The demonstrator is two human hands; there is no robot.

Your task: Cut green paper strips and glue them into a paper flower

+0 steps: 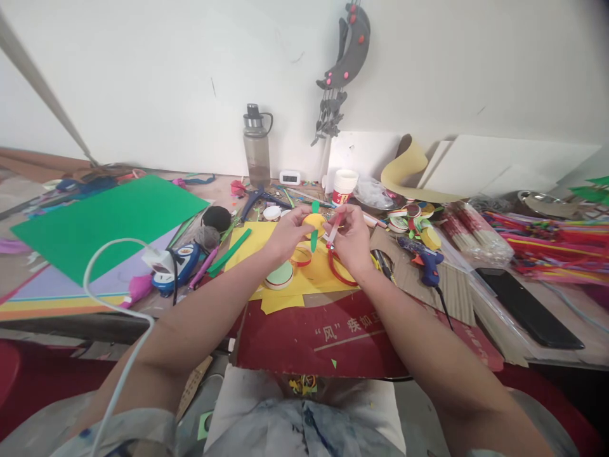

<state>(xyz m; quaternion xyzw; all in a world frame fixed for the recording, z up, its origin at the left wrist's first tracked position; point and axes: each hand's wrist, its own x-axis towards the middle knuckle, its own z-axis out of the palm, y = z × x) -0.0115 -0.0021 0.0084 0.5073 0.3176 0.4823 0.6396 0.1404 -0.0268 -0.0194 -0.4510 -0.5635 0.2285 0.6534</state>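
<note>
My left hand [287,233] is closed in a pinch on a small yellow disc [314,222]. A green strip [314,240] shows above and below the disc's edge. Close to its right side, my right hand [354,238] pinches a narrow pale, translucent strip [334,230]; its material I cannot make out. Below the hands lies yellow sheet material [323,276]. On it rest a round piece with a pale green top [279,275], a yellow ring with a red edge [301,255] and a red loop [339,271], partly behind my right hand.
A red printed board [304,339] lies nearest me. To the right are a blue glue gun [431,265] and a black phone [530,308]. A green sheet [109,222] and a blue power strip [178,270] with a white cable are left. A bottle [257,152] and paper cup [344,185] stand behind.
</note>
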